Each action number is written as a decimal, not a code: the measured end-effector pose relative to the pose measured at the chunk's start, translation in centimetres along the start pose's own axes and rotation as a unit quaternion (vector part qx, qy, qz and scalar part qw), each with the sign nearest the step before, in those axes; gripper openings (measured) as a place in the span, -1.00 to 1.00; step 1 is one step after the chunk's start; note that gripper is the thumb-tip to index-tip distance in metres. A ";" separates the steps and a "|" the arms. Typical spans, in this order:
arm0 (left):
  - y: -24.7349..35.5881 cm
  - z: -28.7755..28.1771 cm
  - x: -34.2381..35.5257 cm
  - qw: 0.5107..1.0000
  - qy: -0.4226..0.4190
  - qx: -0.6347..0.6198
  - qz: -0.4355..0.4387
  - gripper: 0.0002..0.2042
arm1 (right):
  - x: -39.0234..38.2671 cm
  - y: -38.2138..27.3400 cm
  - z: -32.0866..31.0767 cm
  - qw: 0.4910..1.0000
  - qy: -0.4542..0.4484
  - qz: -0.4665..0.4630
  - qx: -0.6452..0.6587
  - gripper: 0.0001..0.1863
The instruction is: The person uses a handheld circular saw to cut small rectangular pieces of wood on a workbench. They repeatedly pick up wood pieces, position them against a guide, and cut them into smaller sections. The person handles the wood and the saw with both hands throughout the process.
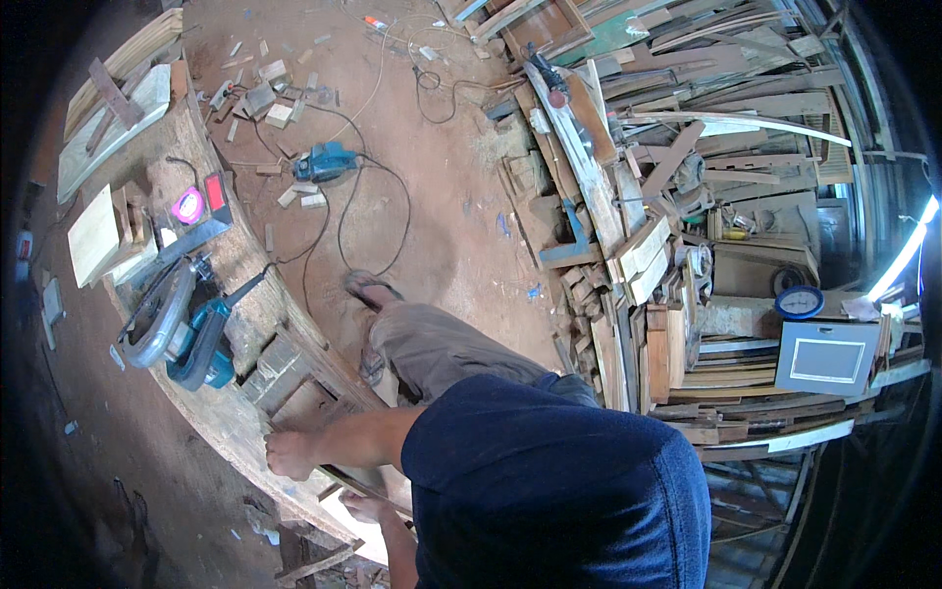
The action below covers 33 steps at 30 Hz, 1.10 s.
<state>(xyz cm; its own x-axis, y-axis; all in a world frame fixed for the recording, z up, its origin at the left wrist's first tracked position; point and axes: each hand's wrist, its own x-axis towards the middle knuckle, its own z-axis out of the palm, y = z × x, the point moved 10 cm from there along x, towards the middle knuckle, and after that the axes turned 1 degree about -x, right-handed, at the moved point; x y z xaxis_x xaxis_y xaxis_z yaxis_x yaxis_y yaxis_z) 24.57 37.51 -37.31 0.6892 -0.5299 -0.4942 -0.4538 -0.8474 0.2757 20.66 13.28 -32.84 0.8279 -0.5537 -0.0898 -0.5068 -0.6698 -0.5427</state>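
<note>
My right hand (291, 455), fingers curled closed, rests over the wooden workbench (245, 429); whatever it grips is hidden. Lower in the picture, my left hand (365, 508) is closed at a narrow wooden strip (392, 503). A pale board (339, 511) lies beside that hand. Further along the bench sits a teal power tool with a grey curved part (204, 346). A pink tape measure (187, 205) lies beyond it, near a red and grey tool (215, 191).
Stacked boards (108, 236) and a pale plank (118, 133) occupy the bench's far end. On the dirt floor are a corded teal power tool (326, 161) and wood offcuts (278, 115). To the right stand piled timber (706, 167), a blue round dial (800, 301) and a grey framed panel (827, 356).
</note>
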 end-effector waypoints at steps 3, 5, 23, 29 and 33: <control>-1.1 -0.1 0.0 0.993 0.009 -0.093 -0.070 -0.36 | 0.1 0.4 0.6 0.999 0.044 0.001 -0.003 -0.83; -0.2 -0.6 -0.7 0.990 0.013 -0.124 -0.067 -0.34 | 0.2 0.3 0.4 0.996 0.084 -0.004 0.004 -0.84; -1.3 -1.0 -0.3 0.969 0.133 -0.203 -0.035 -0.44 | -0.5 1.3 0.4 0.994 -0.111 0.017 0.011 -0.69; -1.5 -3.0 -0.1 0.968 0.159 -0.189 -0.041 -0.58 | 0.4 -0.3 -2.7 0.974 -0.211 0.064 0.047 -0.49; -0.7 -5.6 -1.5 0.966 0.195 -0.161 -0.046 -0.60 | 0.3 -1.3 -3.0 0.993 -0.113 0.008 -0.021 -0.55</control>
<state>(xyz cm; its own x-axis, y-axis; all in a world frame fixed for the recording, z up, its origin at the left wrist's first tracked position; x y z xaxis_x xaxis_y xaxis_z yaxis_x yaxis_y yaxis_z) 26.99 38.69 -32.13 0.9074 -0.3705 -0.1984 -0.2235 -0.8252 0.5187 20.88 12.49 -29.63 0.8504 -0.4420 -0.2853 -0.5254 -0.6854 -0.5042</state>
